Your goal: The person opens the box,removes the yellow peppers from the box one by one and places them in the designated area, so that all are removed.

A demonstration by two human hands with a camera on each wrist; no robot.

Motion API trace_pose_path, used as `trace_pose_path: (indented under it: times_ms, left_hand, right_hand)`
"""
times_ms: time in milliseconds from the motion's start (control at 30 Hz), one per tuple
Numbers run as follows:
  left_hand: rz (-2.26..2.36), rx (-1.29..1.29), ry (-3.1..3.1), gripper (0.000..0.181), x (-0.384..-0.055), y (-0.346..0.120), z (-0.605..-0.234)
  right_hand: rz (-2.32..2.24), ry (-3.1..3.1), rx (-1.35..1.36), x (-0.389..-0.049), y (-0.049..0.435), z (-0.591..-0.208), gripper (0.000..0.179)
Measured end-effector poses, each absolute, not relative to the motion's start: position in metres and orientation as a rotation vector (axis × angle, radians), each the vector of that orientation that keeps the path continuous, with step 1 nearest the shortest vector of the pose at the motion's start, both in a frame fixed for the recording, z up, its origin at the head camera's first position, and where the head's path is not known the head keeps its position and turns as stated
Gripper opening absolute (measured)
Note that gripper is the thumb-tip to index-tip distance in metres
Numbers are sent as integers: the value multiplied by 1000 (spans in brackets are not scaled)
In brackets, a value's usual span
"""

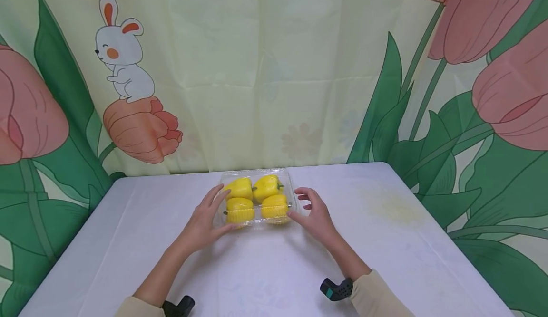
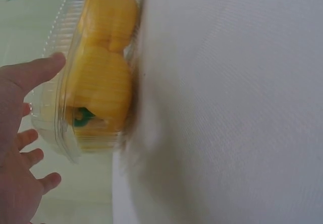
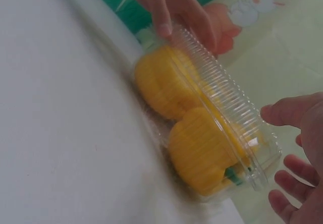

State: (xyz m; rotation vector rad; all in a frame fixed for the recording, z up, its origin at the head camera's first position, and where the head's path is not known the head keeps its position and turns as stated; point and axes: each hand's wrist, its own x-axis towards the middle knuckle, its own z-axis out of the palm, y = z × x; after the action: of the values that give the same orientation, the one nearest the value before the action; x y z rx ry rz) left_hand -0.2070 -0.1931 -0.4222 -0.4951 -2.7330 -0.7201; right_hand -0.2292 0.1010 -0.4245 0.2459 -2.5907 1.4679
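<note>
Near the table's far edge sits a clear plastic clamshell box (image 1: pixel 258 214) with a ribbed lid. Several yellow bell peppers (image 1: pixel 267 187) with green stems lie inside it. My left hand (image 1: pixel 204 219) is at the box's left side, fingers spread over the back left and thumb by the front edge. On the opposite side, my right hand (image 1: pixel 316 215) is spread beside the right wall, its thumb near the front right corner. In the left wrist view, the thumb (image 2: pixel 43 72) overlaps the lid. The right wrist view shows the right thumb (image 3: pixel 282 112) right at the lid's edge.
A white cloth covers the table (image 1: pixel 265 264), with a faint yellowish patch toward the right. Directly behind stands a curtain (image 1: pixel 265 70) printed with tulips and a rabbit. Each wrist carries a black device (image 1: pixel 337 289).
</note>
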Motion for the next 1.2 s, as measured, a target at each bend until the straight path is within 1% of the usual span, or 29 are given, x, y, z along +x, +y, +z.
trace_pose_path:
  times_ms: [567,767,1200]
  left_hand:
    - [-947,-422,-2783,95,-203,-203,-423]
    - [-984,-411,-2783,96,-201,-206,-423]
    - [-1073,-262,-2852,97,-198,-211,-429]
  right_hand:
    - [1431,-2559,371,-233,94,-418,55]
    - [1418,-2565,368,-235,91,-417,55]
    - [1401,-2534,464,-239,85,-416,50]
